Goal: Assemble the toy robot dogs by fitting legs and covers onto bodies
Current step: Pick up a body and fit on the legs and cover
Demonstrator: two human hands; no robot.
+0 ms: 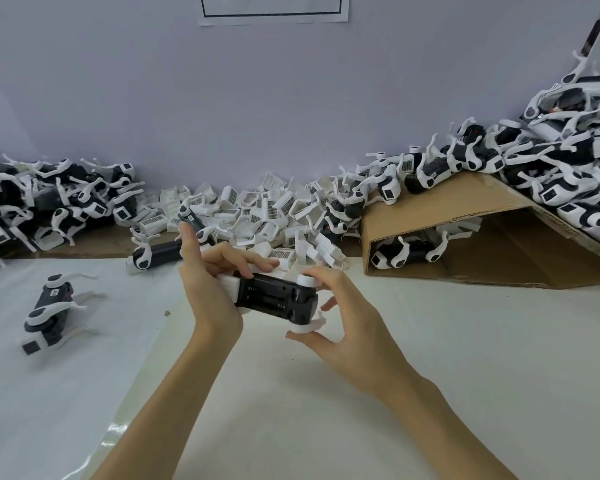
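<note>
Fig.: One black toy dog body (276, 299) held above the table (430, 358) w/ both hands.
Left hand (210, 289) grips its white-capped end; right hand (340, 320) pinches the white leg joints at the other end. Molded markings on body unreadable. One assembled dog (51, 313) lies left; rear piles of dogs & covers (267, 213) uncountable; cardboard box (482, 237) partly cut off.

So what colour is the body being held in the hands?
Black body, with white leg parts; seen in the head view.

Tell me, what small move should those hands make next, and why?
Probably squeeze the white leg home: the right hand pinches the leg pieces at the black body's end, while the left hand grips the other end steady.
</note>
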